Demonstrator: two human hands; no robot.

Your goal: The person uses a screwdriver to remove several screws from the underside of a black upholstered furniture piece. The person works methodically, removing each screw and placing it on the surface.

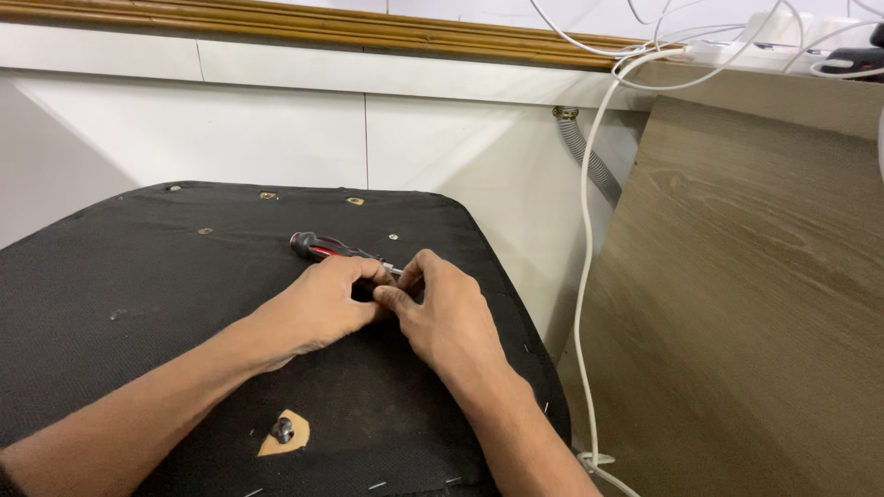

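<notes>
The left hand (322,299) is curled shut over the lower part of a screwdriver (324,247) with a red and black handle, whose butt end sticks out to the far left of the knuckles. The right hand (442,308) meets it from the right, its grip pinched together — thumb and forefinger closed on the bright metal shaft just where it leaves the left hand's fingers. What lies under the tip is hidden by the two hands. Both hands rest in the middle of a black fabric-covered seat base (138,304), turned underside up, which serves here as the surface.

Outward from the hands, the fabric shows several small holes with metal fittings along its far edge (269,195), and one more close to the screwdriver on the right (393,236). Near the person, between the forearms, a patch of fabric is cut away to bare wood, with a metal bolt (283,429) standing in it. Small staples dot the near right edge.

To the right — well apart from the hands — a brown wood-grain panel (755,304) leans upright. A white cable (584,248) hangs down beside it, and a grey ribbed hose (589,161) runs along the white tiled wall (276,129) behind.
</notes>
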